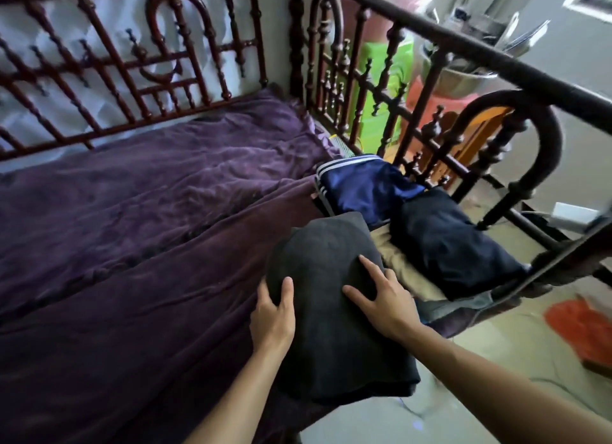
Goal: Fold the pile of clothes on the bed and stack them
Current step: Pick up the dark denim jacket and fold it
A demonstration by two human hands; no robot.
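Note:
A folded dark grey garment (326, 337) is between my two hands at the bed's near right corner. My left hand (273, 314) grips its left edge, thumb on top and fingers tucked under. My right hand (381, 294) rests flat on its right side with fingers spread. Just beyond lie folded clothes: a blue garment with white stripes (362, 187), a dark navy one (453, 241) and a beige one (405, 265) under them.
A purple bedsheet (149, 218) covers the bed. Dark red wooden rails (139, 66) run along the back and a dark footboard rail (490, 165) stands on the right. Beyond it are a green item (376, 89), a metal pot (463, 73) and an orange object (579, 324) on the floor.

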